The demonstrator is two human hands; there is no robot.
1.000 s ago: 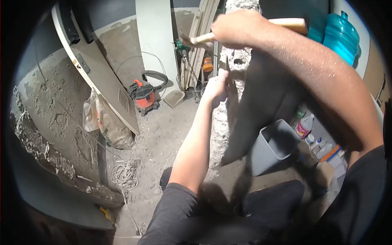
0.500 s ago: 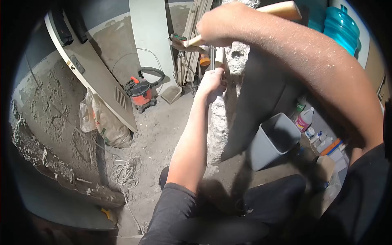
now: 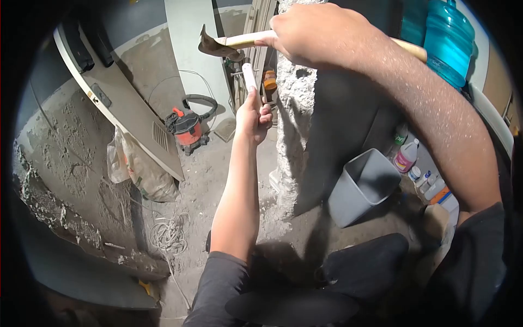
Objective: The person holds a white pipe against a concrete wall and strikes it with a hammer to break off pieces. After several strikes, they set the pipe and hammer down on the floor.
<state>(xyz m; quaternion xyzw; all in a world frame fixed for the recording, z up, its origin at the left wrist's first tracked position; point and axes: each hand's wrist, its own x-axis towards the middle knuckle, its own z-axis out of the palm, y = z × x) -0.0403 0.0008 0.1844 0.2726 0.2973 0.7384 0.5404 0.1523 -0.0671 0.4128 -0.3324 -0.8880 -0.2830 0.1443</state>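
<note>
My right hand (image 3: 321, 35) is closed around the wooden handle of a hammer (image 3: 239, 40), held level across the top of the view. The hammer's dark metal head points left, just above my left hand. In my closed left hand (image 3: 254, 117) is a chisel (image 3: 249, 75) with a pale shaft pointing up, its top close under the hammer head. My fingers hide its lower part. To the right of my left hand stands the rough, broken edge of a wall (image 3: 294, 120), and the chisel is apart from it. White specks cover my right forearm.
A grey bin (image 3: 354, 191) stands right of the wall, near several bottles (image 3: 406, 155). A blue water jug (image 3: 448, 41) is at upper right. To the left are a red and black vacuum (image 3: 188, 131), a filled sack (image 3: 147, 169), a leaning door panel (image 3: 122, 103) and coiled cable (image 3: 168, 235).
My left hand and the chisel have moved left, away from the wall edge. The hammer has moved left and up slightly, so its head now shows clearly. My view has shifted a little.
</note>
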